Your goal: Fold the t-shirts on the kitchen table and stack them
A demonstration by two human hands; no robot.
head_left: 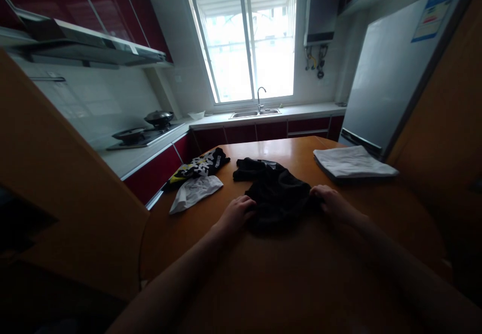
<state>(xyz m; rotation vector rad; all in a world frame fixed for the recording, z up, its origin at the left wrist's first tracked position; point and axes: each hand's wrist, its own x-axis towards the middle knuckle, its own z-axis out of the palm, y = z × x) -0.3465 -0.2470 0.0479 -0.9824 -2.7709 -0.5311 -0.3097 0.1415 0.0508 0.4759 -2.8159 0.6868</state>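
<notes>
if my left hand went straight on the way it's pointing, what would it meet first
The black garment. Your left hand points ahead and rightward, into the garment's left side, and seems to touch it, though the dimness makes contact hard to judge.

Watching from afar, I see a left forearm (pixel 184 268) and a right forearm (pixel 395 253), both bare and tapering smoothly to narrow wrists (pixel 218 227). The left hand (pixel 235 212) and right hand (pixel 333 202) are bare too, with shadowed fingers (pixel 246 202).
</notes>
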